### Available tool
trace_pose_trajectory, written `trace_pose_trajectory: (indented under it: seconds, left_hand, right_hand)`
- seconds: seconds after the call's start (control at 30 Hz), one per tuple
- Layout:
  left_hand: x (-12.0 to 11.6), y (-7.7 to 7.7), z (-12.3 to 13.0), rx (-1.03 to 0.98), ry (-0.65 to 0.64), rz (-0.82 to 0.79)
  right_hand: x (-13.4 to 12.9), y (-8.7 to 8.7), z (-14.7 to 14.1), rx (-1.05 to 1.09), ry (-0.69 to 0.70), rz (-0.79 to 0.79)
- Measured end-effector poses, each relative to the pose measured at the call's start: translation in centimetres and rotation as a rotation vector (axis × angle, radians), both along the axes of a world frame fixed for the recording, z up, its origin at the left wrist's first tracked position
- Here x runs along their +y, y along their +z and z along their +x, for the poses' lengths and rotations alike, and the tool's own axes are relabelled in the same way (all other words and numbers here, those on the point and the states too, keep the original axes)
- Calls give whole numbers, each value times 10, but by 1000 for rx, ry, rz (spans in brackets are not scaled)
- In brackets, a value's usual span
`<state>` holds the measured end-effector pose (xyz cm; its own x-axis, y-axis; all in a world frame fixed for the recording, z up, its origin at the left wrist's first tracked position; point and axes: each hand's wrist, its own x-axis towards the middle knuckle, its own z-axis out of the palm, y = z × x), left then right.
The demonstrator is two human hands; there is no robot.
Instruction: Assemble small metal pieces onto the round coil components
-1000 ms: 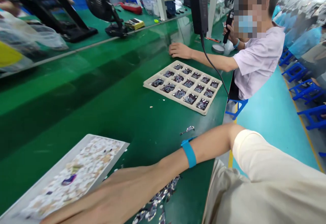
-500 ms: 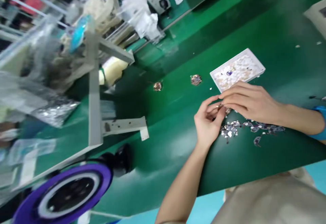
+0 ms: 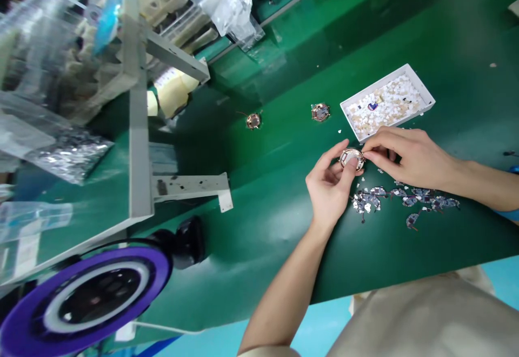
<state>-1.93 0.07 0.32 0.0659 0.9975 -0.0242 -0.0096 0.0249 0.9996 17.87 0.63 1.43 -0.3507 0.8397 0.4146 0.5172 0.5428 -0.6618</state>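
Note:
My left hand [image 3: 330, 189] holds a small round copper coil part [image 3: 351, 158] between thumb and fingertips, just above the green bench [image 3: 284, 184]. My right hand [image 3: 405, 157] pinches the right edge of that same coil part with its fingertips. Right below the hands, several small shiny flex pieces [image 3: 399, 200] lie in a loose row on the bench. A white tray [image 3: 426, 93] full of pale paper scraps sits just beyond my right hand.
Two more round coil parts [image 3: 320, 111] [image 3: 253, 121] lie on the bench to the left of the tray. A grey metal frame [image 3: 138, 124] with plastic bags and a tape roll [image 3: 172, 92] stands at left. A purple-ringed round object [image 3: 87, 297] sits at the lower left.
The view swung from a co-worker and a compartment tray round to my own place. The coil part now shows between my fingers, and both hands sit slightly higher than half a second ago.

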Motion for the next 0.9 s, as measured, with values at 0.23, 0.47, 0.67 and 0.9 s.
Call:
trace_pose_trajectory:
  seconds: [0.23, 0.47, 0.67, 0.9]
  left_hand:
    - [-1, 5, -1, 12, 74, -5]
    - [-5, 6, 2, 16, 76, -10]
    - [-10, 5, 7, -84, 35, -53]
    - [-16, 8, 11, -61, 75, -93]
  right_hand:
    - [-2, 6, -4, 60, -37, 29]
    - [-4, 6, -6, 91, -75, 29]
    - [-10, 12, -10, 122, -91, 105]
    - [-15, 5, -10, -53, -118, 221]
